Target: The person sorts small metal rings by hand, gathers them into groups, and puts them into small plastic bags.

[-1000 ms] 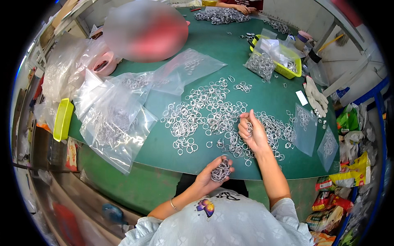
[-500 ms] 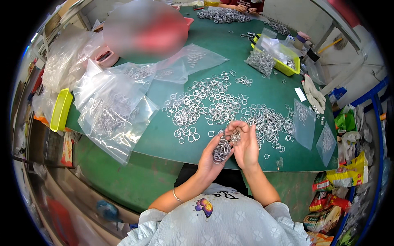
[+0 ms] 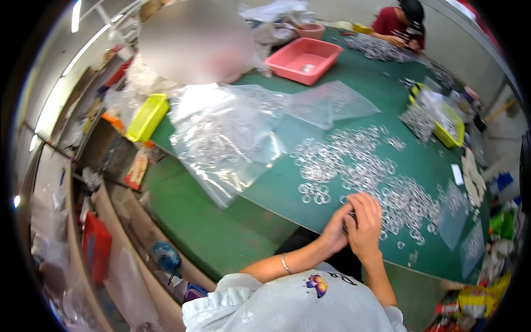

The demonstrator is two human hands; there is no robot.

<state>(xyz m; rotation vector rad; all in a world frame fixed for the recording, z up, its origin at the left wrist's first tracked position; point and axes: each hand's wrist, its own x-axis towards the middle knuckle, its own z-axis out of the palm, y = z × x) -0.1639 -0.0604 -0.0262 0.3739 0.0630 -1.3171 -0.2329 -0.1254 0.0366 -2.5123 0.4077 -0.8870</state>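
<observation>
My left hand [image 3: 334, 231] and my right hand [image 3: 365, 226] are cupped together at the table's near edge. Between them is a bunch of silver metal rings [image 3: 348, 222], mostly hidden by the fingers. The right hand's fingers curl over the bunch, while the left hand supports it from the other side. Just beyond the hands lies a spread pile of loose metal rings [image 3: 362, 160] on the green table [image 3: 265, 185]. Another heap of rings [image 3: 406, 202] lies right of the hands.
Clear plastic bags with rings [image 3: 221, 144] hang over the table's left edge. A pink basin [image 3: 304, 58] and a yellow-green basket [image 3: 451, 124] stand farther back. A yellow-green tray [image 3: 148, 117] is at left, gloves [image 3: 473, 180] at right. A co-worker [image 3: 401, 27] handles rings at the far end.
My hands have closed together around the rings, with the right hand now covering the bunch that showed before. The view has swung left, bringing the pink basin and the co-worker into fuller sight.
</observation>
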